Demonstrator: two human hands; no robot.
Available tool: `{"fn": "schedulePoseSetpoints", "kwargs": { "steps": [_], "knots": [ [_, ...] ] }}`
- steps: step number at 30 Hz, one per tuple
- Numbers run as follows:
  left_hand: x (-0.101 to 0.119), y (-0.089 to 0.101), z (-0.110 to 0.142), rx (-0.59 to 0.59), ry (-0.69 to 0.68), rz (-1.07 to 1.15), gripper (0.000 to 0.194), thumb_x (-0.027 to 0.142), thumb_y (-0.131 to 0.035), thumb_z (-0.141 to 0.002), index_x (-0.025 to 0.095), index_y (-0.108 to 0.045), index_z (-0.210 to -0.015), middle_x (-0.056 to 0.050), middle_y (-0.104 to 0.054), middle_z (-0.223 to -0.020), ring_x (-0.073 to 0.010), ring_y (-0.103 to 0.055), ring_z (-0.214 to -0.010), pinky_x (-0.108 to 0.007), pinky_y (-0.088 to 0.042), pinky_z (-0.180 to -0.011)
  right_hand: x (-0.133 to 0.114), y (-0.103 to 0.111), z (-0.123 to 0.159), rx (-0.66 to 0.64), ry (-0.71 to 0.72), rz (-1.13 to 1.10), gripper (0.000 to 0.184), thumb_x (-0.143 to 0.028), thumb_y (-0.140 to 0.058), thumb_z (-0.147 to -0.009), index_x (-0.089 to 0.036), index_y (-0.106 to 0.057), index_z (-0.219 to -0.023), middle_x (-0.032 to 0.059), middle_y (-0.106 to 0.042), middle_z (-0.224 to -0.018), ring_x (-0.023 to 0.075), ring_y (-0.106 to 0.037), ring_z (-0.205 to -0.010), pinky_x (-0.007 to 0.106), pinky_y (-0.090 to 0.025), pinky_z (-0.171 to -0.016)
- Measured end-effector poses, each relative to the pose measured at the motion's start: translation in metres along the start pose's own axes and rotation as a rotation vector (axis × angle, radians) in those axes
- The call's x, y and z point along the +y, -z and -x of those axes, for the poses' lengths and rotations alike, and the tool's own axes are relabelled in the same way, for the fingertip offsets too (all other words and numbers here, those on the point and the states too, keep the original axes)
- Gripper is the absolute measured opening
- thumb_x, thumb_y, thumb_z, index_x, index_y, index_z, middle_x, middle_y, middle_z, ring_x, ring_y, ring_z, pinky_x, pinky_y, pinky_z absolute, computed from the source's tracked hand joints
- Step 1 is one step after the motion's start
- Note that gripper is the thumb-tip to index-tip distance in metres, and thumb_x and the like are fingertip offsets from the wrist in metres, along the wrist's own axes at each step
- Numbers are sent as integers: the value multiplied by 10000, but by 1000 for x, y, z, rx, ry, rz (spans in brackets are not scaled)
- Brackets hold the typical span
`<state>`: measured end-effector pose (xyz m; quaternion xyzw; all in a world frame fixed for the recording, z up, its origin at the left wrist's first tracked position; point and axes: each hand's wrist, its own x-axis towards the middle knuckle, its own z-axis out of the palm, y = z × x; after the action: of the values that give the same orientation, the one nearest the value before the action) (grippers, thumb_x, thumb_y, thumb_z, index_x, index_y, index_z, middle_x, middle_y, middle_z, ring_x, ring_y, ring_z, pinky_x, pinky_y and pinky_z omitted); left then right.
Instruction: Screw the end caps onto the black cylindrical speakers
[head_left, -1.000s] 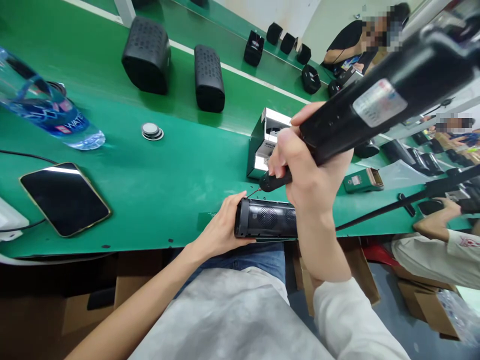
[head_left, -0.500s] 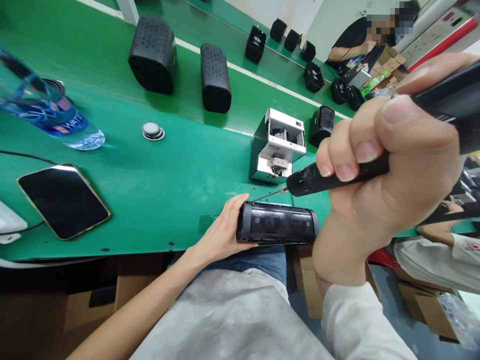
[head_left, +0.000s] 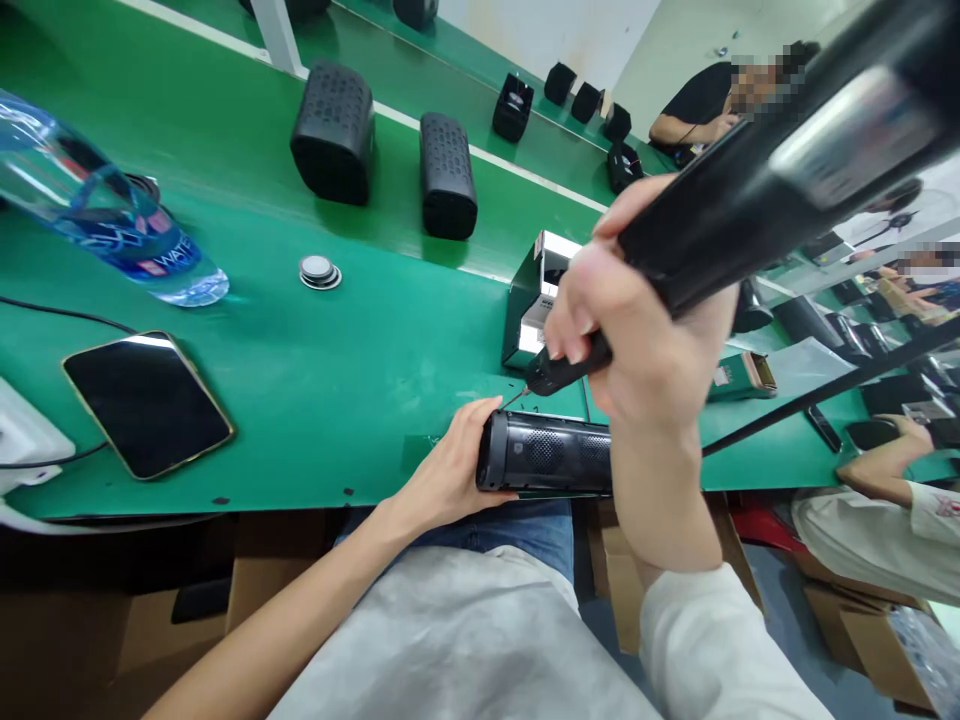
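Observation:
A black speaker [head_left: 551,452] with round perforated grilles lies at the front edge of the green workbench [head_left: 300,400]. My left hand [head_left: 457,455] is closed around its left end, thumb underneath and fingers on top. In my right hand [head_left: 637,335] is a black electric screwdriver [head_left: 765,170], slanting down to the left. Its thin bit meets the speaker's top left corner by my left fingertips; whether it sits in a screw I cannot tell. Behind my right hand stands a white and black box-shaped device [head_left: 525,310], partly hidden by the hand.
Two black speaker housings [head_left: 334,135] stand at the back, with several more farther right. Small round discs [head_left: 319,270] are stacked mid-bench. To the left lie a phone [head_left: 150,405] and a water bottle [head_left: 135,220]. A co-worker [head_left: 885,510] sits at the right.
My right hand has moved left and down with the screwdriver, bringing the bit to the speaker's left corner. The view has shifted slightly. My left hand keeps its hold.

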<state>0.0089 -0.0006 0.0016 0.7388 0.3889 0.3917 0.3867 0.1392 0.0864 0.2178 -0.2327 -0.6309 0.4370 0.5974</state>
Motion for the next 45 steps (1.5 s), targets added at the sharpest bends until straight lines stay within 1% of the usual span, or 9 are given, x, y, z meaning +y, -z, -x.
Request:
{"fn": "schedulePoseSetpoints", "kwargs": {
  "steps": [8, 17, 22, 25, 28, 32, 35, 40, 45],
  "knots": [
    [-2, -4, -1, 39, -32, 95, 1242, 354, -1056, -725, 320, -264, -1681, -190, -499, -1592, -445, -550, -1486, -680, -532, -1220, 25, 2, 37, 54, -17, 31, 215, -179, -851, -942, -326, -709, -1009, -68, -561, -693, 134, -493, -449, 299, -437, -410],
    [-6, -7, 0, 49, -14, 91, 1271, 371, -1077, -683, 305, -281, -1672, -185, -510, -1588, -441, -555, -1466, -663, -533, -1217, 28, 6, 33, 11, 1, -9, 207, -164, -849, -950, -287, -688, -990, -74, -589, -697, 110, -522, -451, 264, -458, -419],
    [0, -1, -1, 28, -1, 40, 1178, 336, -1034, -768, 317, -278, -1672, -181, -487, -1609, -426, -529, -1517, -674, -490, -1269, 32, 6, 33, 42, -15, -14, 216, -242, -896, -937, -266, -684, -971, -76, -599, -691, 105, -509, -448, 278, -464, -429],
    [1, 1, -2, 9, -4, -2, 1180, 326, -1010, -796, 328, -243, -1694, -185, -459, -1634, -434, -508, -1544, -689, -477, -1280, 18, 9, 28, 3, -8, -14, 205, -279, -888, -952, -269, -690, -1003, -73, -622, -710, 115, -538, -461, 288, -481, -437],
    [0, 0, -1, -2, -1, -36, 1264, 320, -998, -809, 352, -147, -1743, -188, -416, -1676, -449, -462, -1591, -701, -458, -1299, -10, 22, 15, 49, 118, -43, 242, -197, -859, -939, -280, -700, -1102, -114, -566, -635, 103, -469, -411, 273, -448, -400],
    [-1, 0, 0, -20, -2, -63, 1356, 338, -988, -823, 370, -26, -1779, -183, -438, -1653, -445, -483, -1570, -712, -468, -1289, -31, 52, -11, 295, 396, 125, 219, -101, -804, -907, -272, -673, -946, -108, -452, -584, 108, -411, -410, 286, -376, -386],
    [-1, 2, 0, -37, -13, -78, 1361, 390, -994, -816, 366, -33, -1780, -189, -425, -1666, -457, -463, -1574, -726, -462, -1289, -17, 71, -26, 384, 443, 298, 282, -277, -887, -942, -307, -611, -887, -99, -429, -574, 123, -405, -410, 313, -362, -400],
    [0, 3, 0, -34, -14, -73, 1285, 432, -970, -847, 368, -76, -1768, -189, -417, -1671, -453, -465, -1587, -714, -458, -1297, 16, 78, -36, 345, 345, 380, 563, -802, -854, -883, -337, -536, -868, -95, -418, -553, 138, -369, -425, 360, -360, -439],
    [1, 2, 0, -32, 11, -70, 1270, 411, -973, -842, 371, -97, -1759, -181, -429, -1665, -442, -497, -1574, -694, -475, -1291, 29, 85, -42, 380, 270, 388, 602, -905, -793, -849, -362, -553, -947, -93, -471, -602, 139, -378, -451, 376, -364, -457]
  ]
}}
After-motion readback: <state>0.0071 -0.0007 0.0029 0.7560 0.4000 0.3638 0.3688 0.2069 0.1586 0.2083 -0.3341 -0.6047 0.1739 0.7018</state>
